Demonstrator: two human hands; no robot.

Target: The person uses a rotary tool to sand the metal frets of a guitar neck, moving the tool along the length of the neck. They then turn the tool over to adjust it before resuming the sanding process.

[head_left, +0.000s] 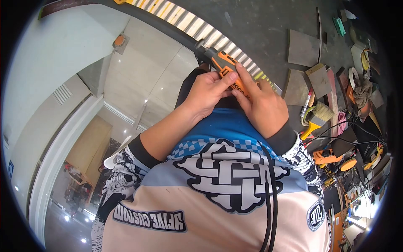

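An orange and black rotary tool (224, 63) with a small round disc (200, 43) at its tip lies between my two hands, its tip pointing up and left. My left hand (208, 93) grips its lower left side, thumb pressed onto the orange body. From the right, my right hand (266, 103) wraps the rear end, with the index finger stretched along the casing. The fingers hide part of the tool's body. Just behind it runs a curved, ribbed pale strip (191, 23) with yellow patches, along the edge of the dark tabletop (252, 21).
Flat grey plates (303, 47), a yellow-handled paintbrush (317, 119), a marker (307, 102), a brown rag (362, 94) and black cables (357, 126) crowd the right side. An orange power tool (326, 157) sits lower right. Pale floor tiles (147, 67) show at left.
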